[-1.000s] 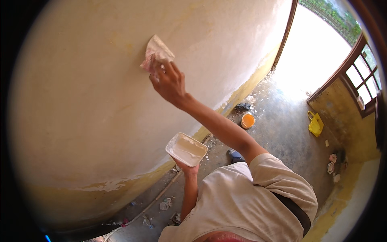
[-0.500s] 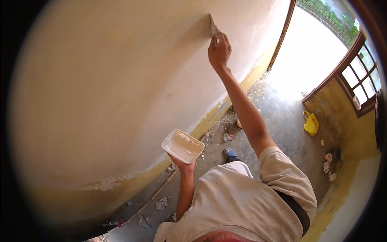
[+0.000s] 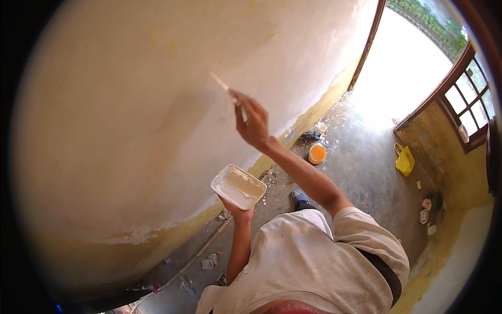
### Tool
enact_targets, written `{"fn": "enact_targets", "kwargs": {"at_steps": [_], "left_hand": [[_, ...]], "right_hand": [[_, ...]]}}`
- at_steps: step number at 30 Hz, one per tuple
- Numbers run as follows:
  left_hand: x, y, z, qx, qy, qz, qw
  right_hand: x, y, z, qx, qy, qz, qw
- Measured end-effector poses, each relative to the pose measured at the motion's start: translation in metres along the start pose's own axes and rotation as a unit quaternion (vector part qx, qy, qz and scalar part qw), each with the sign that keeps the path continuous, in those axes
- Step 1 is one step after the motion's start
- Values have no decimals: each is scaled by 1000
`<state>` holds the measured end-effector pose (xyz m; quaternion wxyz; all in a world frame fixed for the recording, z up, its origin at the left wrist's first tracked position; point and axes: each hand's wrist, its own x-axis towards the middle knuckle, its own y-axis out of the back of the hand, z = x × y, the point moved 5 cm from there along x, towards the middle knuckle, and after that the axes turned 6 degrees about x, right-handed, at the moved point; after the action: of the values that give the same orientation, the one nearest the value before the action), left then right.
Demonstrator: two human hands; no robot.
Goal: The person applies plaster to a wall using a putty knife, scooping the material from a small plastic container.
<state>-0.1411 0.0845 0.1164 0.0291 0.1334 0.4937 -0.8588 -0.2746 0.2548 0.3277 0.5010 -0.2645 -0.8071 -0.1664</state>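
My right hand grips a putty knife, its fingers closed round the handle. The thin pale blade is seen nearly edge-on, close to the whitish wall; whether it touches cannot be made out. Lower down, my left hand supports a white rectangular tub from beneath, palm under its base. Cream-coloured putty coats the inside of the tub, which tilts toward me. Pale filler covers most of the wall, with a yellow band along its lower part.
On the floor by the wall stands an orange bucket next to a dark lump. A long pole lies along the wall's foot among scraps. At right are a yellow bag, a bright doorway and a brown-framed window.
My right hand has come down and left along the wall with the putty knife, whose blade now points up-left. The orange bucket shows more fully. My left hand and tub have barely shifted.
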Motion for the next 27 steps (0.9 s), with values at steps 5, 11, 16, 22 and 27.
{"fn": "enact_targets", "kwargs": {"at_steps": [5,11,16,22,27], "left_hand": [[1,1,0,0,-38,-4,999],[2,-6,-1,34,-54,12,998],[9,-11,-4,28,-32,-1,999],[5,-6,-3,86,-78,-1,993],[4,-10,-4,52,-72,-11,996]], "right_hand": [[86,76,102,-131,-124,188,965],[122,17,103,-228,-82,68,968],[42,-22,-4,-31,72,-89,993],[41,63,52,-64,-150,82,983],[130,110,136,-141,-197,203,949]]}}
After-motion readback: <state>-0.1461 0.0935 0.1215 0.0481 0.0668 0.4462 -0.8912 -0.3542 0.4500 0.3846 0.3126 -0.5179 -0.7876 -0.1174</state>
